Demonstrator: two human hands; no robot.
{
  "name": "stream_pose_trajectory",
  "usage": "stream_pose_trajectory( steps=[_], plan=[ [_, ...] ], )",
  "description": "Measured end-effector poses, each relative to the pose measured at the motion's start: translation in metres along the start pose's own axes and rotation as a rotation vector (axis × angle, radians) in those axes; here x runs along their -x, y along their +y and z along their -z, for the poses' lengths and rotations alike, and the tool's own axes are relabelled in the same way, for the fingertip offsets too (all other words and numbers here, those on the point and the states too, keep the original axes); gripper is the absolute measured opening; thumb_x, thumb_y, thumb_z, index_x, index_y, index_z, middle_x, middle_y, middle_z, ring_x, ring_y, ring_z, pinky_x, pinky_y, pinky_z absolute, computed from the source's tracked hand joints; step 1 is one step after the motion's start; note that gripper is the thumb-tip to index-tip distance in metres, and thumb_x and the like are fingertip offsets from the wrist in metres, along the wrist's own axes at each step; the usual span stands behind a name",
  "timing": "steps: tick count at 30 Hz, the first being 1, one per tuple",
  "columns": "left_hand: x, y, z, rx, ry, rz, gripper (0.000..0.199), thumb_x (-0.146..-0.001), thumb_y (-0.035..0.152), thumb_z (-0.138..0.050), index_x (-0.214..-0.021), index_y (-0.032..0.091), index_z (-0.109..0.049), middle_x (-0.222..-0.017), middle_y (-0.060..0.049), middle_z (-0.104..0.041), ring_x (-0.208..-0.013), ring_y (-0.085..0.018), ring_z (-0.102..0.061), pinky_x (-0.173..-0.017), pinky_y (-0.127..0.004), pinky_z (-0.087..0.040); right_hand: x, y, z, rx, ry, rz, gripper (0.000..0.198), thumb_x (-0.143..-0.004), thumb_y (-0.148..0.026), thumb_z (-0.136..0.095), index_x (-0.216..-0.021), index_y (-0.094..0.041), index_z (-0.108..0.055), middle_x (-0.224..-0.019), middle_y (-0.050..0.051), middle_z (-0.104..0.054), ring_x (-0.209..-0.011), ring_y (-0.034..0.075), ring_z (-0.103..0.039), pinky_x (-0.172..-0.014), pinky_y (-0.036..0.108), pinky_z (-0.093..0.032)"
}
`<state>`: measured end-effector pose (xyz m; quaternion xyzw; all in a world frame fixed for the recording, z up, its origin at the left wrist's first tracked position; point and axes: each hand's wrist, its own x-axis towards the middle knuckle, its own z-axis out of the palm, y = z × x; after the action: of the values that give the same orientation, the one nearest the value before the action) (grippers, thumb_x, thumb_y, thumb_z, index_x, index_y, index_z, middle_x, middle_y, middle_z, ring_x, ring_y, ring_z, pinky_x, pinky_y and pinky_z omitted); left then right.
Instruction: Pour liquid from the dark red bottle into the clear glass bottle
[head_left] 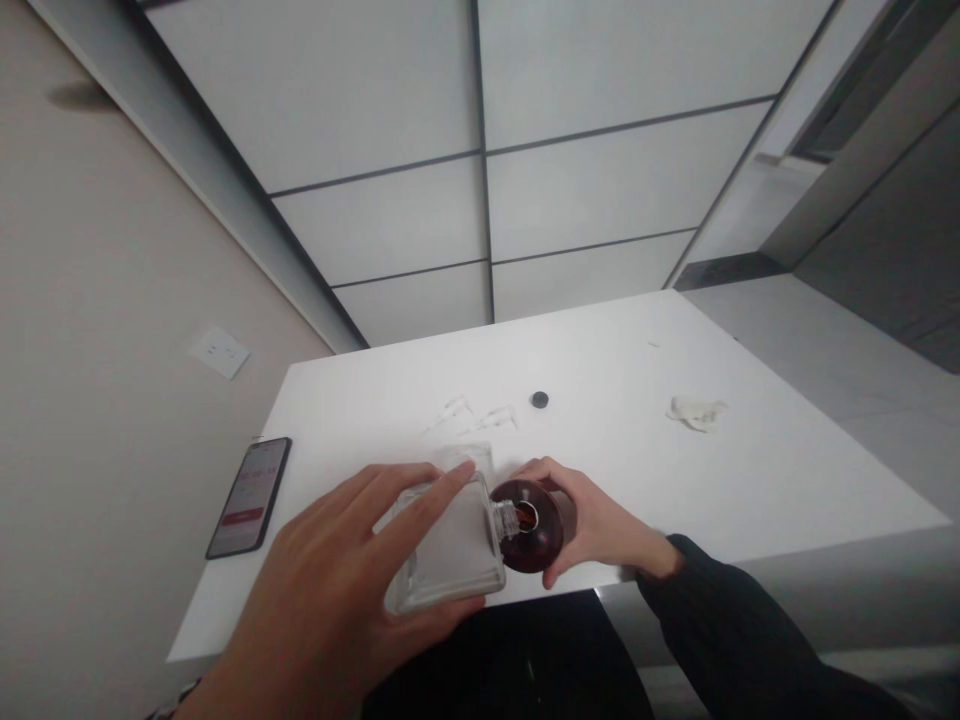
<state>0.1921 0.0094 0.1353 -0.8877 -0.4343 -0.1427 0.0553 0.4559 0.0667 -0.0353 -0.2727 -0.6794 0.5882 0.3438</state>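
1. Left hand (337, 565): closed around a square clear glass bottle (454, 550), index finger along its upper side, thumb underneath.
2. Clear bottle: tipped on its side near the front edge of the white table (750, 470), threaded neck pointing right, mouth at the opening of a round dark amber bottle (551, 538).
3. Right hand (592, 520): gripping the amber bottle from its right side, fingers behind, thumb in front.
4. Beyond the bottles: black cap (539, 400); left of it, two small transparent pieces (491, 420), possibly plastic droppers, too faint to confirm.
5. Table right: crumpled white tissue (696, 413).
6. Table left: smartphone (247, 500), screen lit, near the wall.
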Motion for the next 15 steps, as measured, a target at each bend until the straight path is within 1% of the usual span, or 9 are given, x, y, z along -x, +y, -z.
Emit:
stream_pose_trajectory(
  steps=[9,15],
  plan=[
    [-0.0016,-0.0007,0.0014,0.009,-0.011,-0.006,0.048,-0.107,0.056,-0.048,-0.144,0.026,-0.054,-0.122,-0.008,-0.076,-0.1,-0.024,-0.077,-0.078,-0.035,-0.063,-0.0002,-0.0005,0.0006,0.017,-0.003,0.018,0.088,-0.049,-0.053,-0.104,-0.121,-0.022,-0.064,-0.124,0.009,-0.071,-0.113,0.029,-0.069,-0.098,0.043,-0.051],
    [-0.0021,-0.0009,0.0027,0.04,-0.007,0.003,0.047,-0.104,0.053,-0.057,-0.143,0.026,-0.056,-0.122,-0.007,-0.076,-0.101,-0.025,-0.076,-0.081,-0.035,-0.063,0.001,0.0016,0.0007,0.014,-0.004,0.01,0.09,-0.048,-0.054,-0.103,-0.122,-0.022,-0.063,-0.123,0.009,-0.07,-0.113,0.029,-0.068,-0.099,0.044,-0.051]
  ],
)
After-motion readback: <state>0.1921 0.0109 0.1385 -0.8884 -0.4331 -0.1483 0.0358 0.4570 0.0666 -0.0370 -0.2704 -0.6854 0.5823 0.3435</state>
